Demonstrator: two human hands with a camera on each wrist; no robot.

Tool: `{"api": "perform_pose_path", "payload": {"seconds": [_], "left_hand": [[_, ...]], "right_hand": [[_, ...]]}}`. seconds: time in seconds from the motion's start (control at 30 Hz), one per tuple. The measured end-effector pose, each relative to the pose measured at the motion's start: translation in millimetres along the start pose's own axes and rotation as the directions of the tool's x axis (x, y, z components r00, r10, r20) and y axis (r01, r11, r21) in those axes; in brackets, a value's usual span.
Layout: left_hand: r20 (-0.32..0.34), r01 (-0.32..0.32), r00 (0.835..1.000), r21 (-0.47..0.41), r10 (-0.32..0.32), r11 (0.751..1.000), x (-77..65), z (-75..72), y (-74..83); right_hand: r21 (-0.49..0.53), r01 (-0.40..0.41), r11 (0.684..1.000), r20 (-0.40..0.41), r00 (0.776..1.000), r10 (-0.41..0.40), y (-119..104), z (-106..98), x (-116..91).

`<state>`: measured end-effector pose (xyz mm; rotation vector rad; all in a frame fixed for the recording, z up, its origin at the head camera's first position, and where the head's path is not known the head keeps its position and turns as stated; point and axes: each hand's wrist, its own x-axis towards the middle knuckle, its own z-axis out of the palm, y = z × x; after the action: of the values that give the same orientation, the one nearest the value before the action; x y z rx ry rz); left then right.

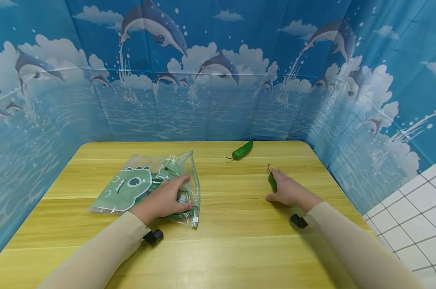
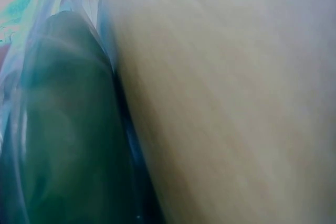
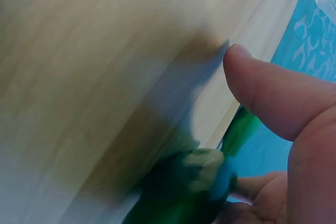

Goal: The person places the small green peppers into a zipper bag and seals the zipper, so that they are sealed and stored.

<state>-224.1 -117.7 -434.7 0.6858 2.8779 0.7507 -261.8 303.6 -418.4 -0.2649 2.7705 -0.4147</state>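
Observation:
My left hand (image 1: 163, 199) rests on a clear zip bag (image 1: 195, 172) near its mouth, thumb and fingers spread. The bag lies flat and bears a green cartoon monster print. Inside it are green peppers, one large and close in the left wrist view (image 2: 68, 124), behind the plastic. On the right, my right hand (image 1: 288, 190) reaches around a green pepper (image 1: 272, 182) lying on the table, and partly hides it. In the right wrist view the thumb (image 3: 273, 90) stands apart from this pepper (image 3: 176, 192), with fingers on its other side.
Another green pepper (image 1: 242, 151) lies near the back edge of the yellow wooden table (image 1: 232, 257). A blue dolphin curtain (image 1: 203, 108) hangs behind and at both sides. White tiles (image 1: 416, 212) show at the right.

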Motion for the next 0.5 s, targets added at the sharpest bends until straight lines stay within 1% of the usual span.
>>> {"api": "perform_pose_path", "payload": {"seconds": [0.13,0.33,0.5], "left_hand": [[-0.002,0.001,1.0,-0.004,-0.001,1.0,0.5,0.6,-0.4],[-0.008,-0.004,1.0,0.002,0.004,1.0,0.7,1.3,-1.1],[-0.008,-0.004,1.0,0.008,0.004,1.0,0.5,0.6,-0.5]], "right_hand": [[-0.001,0.011,1.0,0.002,1.0,-0.011,4,1,-1],[-0.005,0.074,0.997,0.008,0.997,-0.074,11,0,-5],[-0.037,0.122,0.992,0.002,0.993,-0.122,18,0,-6]]}}
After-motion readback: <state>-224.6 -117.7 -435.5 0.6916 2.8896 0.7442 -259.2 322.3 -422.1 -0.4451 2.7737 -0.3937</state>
